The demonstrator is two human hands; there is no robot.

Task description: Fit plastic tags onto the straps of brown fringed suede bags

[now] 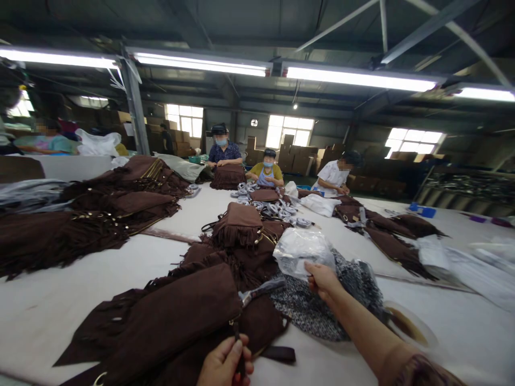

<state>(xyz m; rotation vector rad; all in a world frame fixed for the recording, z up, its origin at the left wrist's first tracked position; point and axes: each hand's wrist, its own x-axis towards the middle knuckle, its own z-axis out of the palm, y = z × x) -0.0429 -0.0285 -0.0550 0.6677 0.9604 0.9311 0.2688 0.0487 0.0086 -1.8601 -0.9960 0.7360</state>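
At the bottom of the head view, my left hand (227,360) pinches a dark strap or zipper tassel at the end of a brown fringed bag (177,316). That bag lies on other brown pieces on the white table, with a grey wrapped strap (263,289) across its right end. Farther forward and to the right, my right hand (324,280) grips the near edge of a clear plastic bag (303,249). Under the plastic is a black-and-white speckled cloth (322,316). More fringed brown bags (237,225) are piled just beyond.
A roll of tape (410,324) lies right of my forearm. Brown bags (132,195) are heaped at the left, with more bags (386,236) at the right. Grey coiled straps (277,209) lie mid-table. Several people work around the far side, including a person in white (332,177).
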